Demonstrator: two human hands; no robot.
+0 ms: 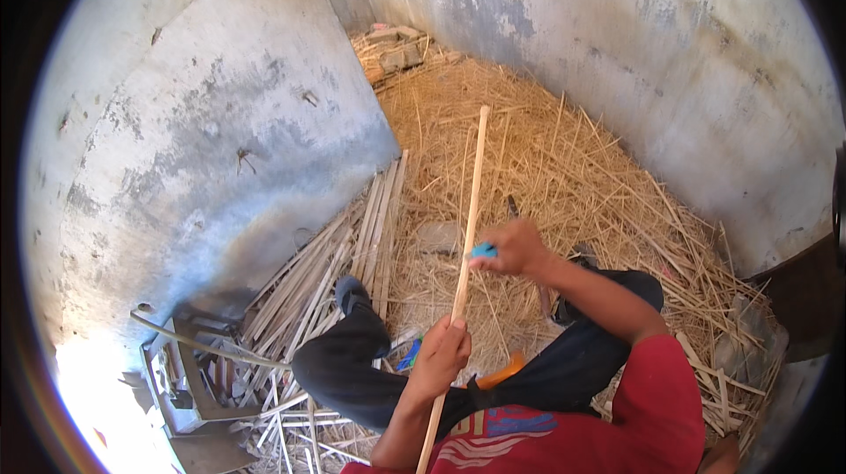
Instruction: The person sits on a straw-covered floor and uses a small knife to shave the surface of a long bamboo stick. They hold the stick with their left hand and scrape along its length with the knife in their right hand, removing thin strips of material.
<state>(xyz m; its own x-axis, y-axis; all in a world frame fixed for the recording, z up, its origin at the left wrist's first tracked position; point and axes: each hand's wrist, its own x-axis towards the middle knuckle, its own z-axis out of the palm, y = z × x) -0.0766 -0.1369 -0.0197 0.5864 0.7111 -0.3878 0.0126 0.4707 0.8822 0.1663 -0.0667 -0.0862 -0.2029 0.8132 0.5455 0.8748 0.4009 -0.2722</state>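
Observation:
A long, pale bamboo strip (474, 188) slants upward from my lap, its far end in the air over the shavings. My left hand (441, 355) is wrapped round its lower part, between my knees. Higher up, my right hand (518, 248) is closed beside the strip, with a bright blue piece (483, 250) at its fingertips against the strip. Whether that piece is a finger wrap or part of a tool I cannot tell. A slim dark end (512, 206) shows just beyond the right knuckles; whether it is in the hand is unclear.
Straw-like shavings (529, 148) cover the floor. Many long strips (304, 276) lie by my left foot (352, 295). A wooden frame-like box (176, 377) with a curved stick (211, 346) stands at the left. Walls (661, 77) close in both sides; bricks (401, 55) lie in the far corner.

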